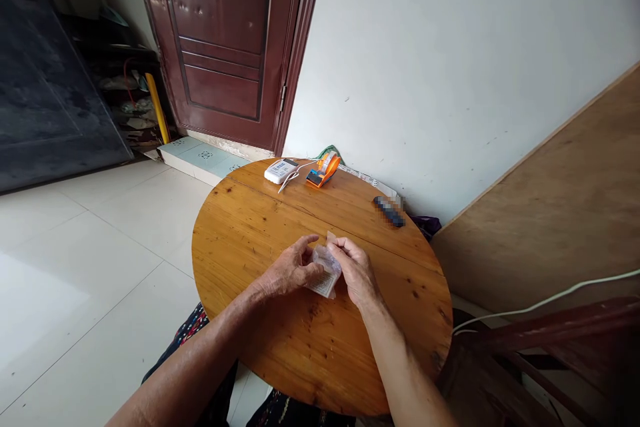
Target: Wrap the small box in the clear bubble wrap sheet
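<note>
A small flat packet (326, 280), wrapped in clear, crinkled plastic that looks like bubble wrap, is between my hands over the middle of the round wooden table. My left hand (291, 267) grips it from the left, with the thumb lying across its top and the index finger raised behind it. At its upper right edge, my right hand (357, 270) is closed in a pinch on the wrapping. A small pale tan strip (331, 237) sticks up beside the right fingertips. What lies inside the wrapping cannot be made out.
Toward the table's (240, 267) far edge are a white device (280, 172) with a cable and an orange tape dispenser (323, 171). A dark, blurred-out object (389, 211) lies at the right. A white wall (425, 47) and red-brown door (220, 33) stand behind.
</note>
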`<action>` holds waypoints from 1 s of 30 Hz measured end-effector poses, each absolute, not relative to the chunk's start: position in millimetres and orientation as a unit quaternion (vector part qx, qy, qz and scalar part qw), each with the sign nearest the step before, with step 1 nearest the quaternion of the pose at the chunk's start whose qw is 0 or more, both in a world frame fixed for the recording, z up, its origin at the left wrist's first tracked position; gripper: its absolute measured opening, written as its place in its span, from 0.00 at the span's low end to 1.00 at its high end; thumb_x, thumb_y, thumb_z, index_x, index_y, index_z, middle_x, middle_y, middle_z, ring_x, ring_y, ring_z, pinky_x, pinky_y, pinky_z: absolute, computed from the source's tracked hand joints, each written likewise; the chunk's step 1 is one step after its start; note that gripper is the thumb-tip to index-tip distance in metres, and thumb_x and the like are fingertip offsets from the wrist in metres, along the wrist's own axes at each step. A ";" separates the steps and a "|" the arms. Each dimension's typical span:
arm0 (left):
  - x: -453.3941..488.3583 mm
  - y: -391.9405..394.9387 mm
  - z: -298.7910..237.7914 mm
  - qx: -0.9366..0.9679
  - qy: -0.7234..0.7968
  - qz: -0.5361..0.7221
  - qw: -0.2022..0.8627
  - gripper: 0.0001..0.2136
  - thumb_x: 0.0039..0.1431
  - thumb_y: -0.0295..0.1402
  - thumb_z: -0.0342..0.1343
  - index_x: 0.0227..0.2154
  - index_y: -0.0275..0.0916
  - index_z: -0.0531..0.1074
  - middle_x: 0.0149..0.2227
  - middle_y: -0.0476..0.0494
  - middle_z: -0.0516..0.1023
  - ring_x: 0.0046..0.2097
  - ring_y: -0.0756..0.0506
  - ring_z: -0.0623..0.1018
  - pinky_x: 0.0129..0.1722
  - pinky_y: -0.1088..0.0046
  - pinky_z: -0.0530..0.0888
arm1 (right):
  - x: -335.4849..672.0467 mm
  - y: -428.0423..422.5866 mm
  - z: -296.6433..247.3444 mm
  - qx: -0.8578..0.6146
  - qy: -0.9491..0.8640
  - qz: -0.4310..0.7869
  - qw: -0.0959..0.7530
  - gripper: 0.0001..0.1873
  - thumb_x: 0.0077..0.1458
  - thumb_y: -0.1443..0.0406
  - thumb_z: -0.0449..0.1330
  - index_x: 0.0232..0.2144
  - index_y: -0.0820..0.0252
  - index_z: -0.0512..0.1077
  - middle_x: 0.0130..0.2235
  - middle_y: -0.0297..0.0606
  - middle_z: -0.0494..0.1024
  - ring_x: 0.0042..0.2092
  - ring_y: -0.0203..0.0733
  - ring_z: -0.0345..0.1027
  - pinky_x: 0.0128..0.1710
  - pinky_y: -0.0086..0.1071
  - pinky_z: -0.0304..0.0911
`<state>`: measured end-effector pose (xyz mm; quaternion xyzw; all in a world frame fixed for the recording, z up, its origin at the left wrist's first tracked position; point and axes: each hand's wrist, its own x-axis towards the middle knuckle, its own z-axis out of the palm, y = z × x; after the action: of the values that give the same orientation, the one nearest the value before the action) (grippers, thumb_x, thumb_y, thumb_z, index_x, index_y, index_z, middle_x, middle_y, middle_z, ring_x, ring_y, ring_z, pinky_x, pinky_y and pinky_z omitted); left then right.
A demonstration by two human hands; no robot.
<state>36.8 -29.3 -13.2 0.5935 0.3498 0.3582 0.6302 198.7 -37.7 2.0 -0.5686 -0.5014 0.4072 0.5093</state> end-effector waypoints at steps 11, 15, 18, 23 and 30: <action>35.2 -29.9 -10.3 0.577 0.373 0.369 0.626 0.28 0.52 0.29 0.56 0.57 0.34 0.62 0.37 0.46 0.74 0.36 0.50 0.72 0.35 0.74 0.69 | 192.1 -46.6 1.6 -0.573 -0.559 0.317 0.509 0.11 0.51 0.57 0.59 0.25 0.57 0.69 0.25 0.30 0.68 0.28 0.36 0.60 0.28 0.27 0.57; 35.6 -30.3 -9.3 0.607 0.391 0.360 0.591 0.28 0.54 0.31 0.54 0.59 0.32 0.61 0.36 0.47 0.73 0.35 0.50 0.72 0.36 0.73 0.70 | 189.1 -51.9 5.1 -0.583 -0.582 0.285 0.490 0.10 0.53 0.57 0.58 0.26 0.57 0.70 0.27 0.31 0.71 0.29 0.37 0.63 0.31 0.28 0.59; 37.0 -30.2 -11.9 0.635 0.416 0.358 0.544 0.26 0.57 0.34 0.52 0.59 0.32 0.62 0.34 0.47 0.73 0.34 0.50 0.71 0.36 0.73 0.70 | 186.3 -54.1 6.4 -0.588 -0.587 0.265 0.490 0.09 0.53 0.58 0.57 0.27 0.57 0.70 0.28 0.32 0.73 0.29 0.37 0.65 0.31 0.29 0.60; 40.5 -29.9 -19.7 0.672 0.449 0.363 0.464 0.24 0.59 0.36 0.50 0.58 0.36 0.64 0.33 0.48 0.73 0.33 0.49 0.71 0.35 0.73 0.70 | 185.5 -52.5 2.7 -0.589 -0.598 0.236 0.490 0.09 0.54 0.58 0.56 0.27 0.57 0.68 0.26 0.31 0.72 0.27 0.36 0.63 0.28 0.28 0.59; 41.0 -32.1 -13.5 0.690 0.484 0.340 0.417 0.22 0.60 0.36 0.49 0.56 0.37 0.66 0.41 0.42 0.78 0.41 0.45 0.76 0.45 0.68 0.72 | 186.8 -50.4 -6.0 -0.580 -0.638 0.163 0.480 0.08 0.56 0.60 0.54 0.29 0.56 0.69 0.30 0.35 0.76 0.33 0.39 0.68 0.35 0.31 0.63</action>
<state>41.0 -32.1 -13.5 0.6902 0.4840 0.3396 0.4172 186.8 -50.4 -6.0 -0.5803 -0.6376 0.1629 0.4798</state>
